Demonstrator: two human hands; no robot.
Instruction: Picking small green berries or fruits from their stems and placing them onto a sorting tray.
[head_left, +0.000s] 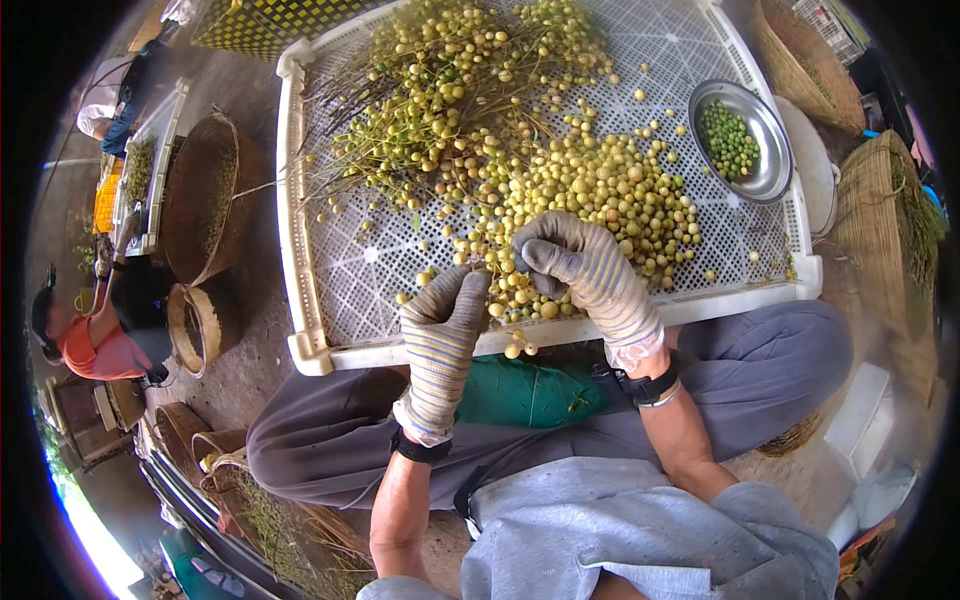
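My left hand (442, 322), in a striped knit glove with a grey palm, pinches thumb against forefinger over the tray's near edge. A sprig of yellow-green berries (513, 350) hangs beside it, apparently by a thin stem in that pinch. Close by on the right, my right hand (577, 262) wears a matching glove. Its fingers curl in against the berries, and whatever they may hold is hidden. Both hands are over a white perforated plastic tray (360, 292). Loose round berries (600, 187) form a pile just beyond my hands, with berry-laden branches (435, 97) heaped farther back.
A steel bowl (784, 176) of green berries sits on the tray's right side. Woven baskets (206, 195) stand to the left, and another basket (870, 202) is at right. Green material (525, 397) lies under the tray's near rim. A person (101, 345) works at far left.
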